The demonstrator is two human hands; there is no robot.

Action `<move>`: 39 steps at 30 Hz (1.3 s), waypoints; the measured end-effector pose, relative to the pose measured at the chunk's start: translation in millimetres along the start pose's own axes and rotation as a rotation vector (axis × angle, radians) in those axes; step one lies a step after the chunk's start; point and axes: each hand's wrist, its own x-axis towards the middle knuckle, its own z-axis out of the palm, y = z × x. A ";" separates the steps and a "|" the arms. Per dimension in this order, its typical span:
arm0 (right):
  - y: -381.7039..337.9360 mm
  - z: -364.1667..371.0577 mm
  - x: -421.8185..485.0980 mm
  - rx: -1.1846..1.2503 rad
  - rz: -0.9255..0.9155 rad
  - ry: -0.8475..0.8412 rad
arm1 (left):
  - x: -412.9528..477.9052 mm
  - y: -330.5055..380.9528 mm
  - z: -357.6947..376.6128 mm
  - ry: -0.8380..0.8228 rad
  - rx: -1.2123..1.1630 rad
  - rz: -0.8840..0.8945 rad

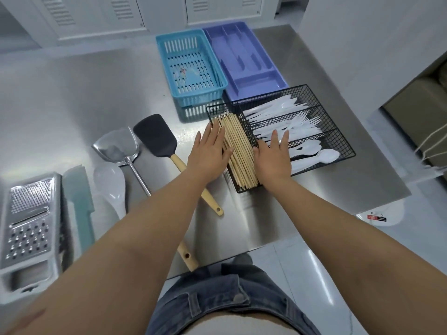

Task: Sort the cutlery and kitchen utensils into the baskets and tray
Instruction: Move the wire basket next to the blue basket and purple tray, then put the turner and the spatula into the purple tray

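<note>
Both hands, left (210, 151) and right (273, 155), lie flat, fingers spread, flanking chopsticks (239, 151) in a wire basket (348, 151) (gripping nothing).

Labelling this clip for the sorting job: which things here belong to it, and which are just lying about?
Job: wire basket, chopsticks, white plastic cutlery, blue basket, purple tray, black spatula, metal scoop, grater.
Lying about: white object on floor.

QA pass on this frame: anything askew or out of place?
The black wire basket sits skewed to the table edge. The blue basket and purple tray are empty, while utensils such as the black spatula lie loose on the table.
</note>
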 end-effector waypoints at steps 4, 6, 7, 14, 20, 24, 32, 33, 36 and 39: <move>-3.3 -2.3 2.3 -0.019 -0.012 -0.002 | -7.4 -5.2 -1.2 0.004 -0.014 -0.010; -4.6 -5.3 1.3 -0.015 0.005 0.000 | -14.8 -7.9 -1.8 0.028 -0.043 -0.019; -6.3 -7.0 0.2 -0.026 0.018 0.010 | -19.5 -9.3 -2.0 0.044 -0.055 -0.027; -51.8 -13.7 -25.3 -0.078 -0.394 0.171 | -77.7 -31.2 -4.1 0.253 0.047 -0.199; -83.0 -2.2 -61.9 -0.158 -0.726 0.194 | -134.2 -59.3 -5.9 0.256 0.220 -0.400; -94.8 6.4 -72.8 -0.276 -0.726 0.052 | -165.8 -60.6 0.3 0.174 0.199 -0.550; -110.3 3.1 -74.5 -0.200 -0.543 0.029 | -177.3 -53.7 -5.3 0.125 -0.106 -0.660; -112.6 1.8 -74.6 -0.154 -0.515 0.019 | -175.7 -53.6 -9.5 0.153 -0.185 -0.685; -120.2 -1.4 -73.2 -0.004 -0.454 -0.051 | -164.6 -57.3 -27.4 0.171 -0.363 -0.785; -124.9 -3.0 -71.3 0.037 -0.466 -0.050 | -149.2 -68.8 -43.7 0.138 -0.646 -0.918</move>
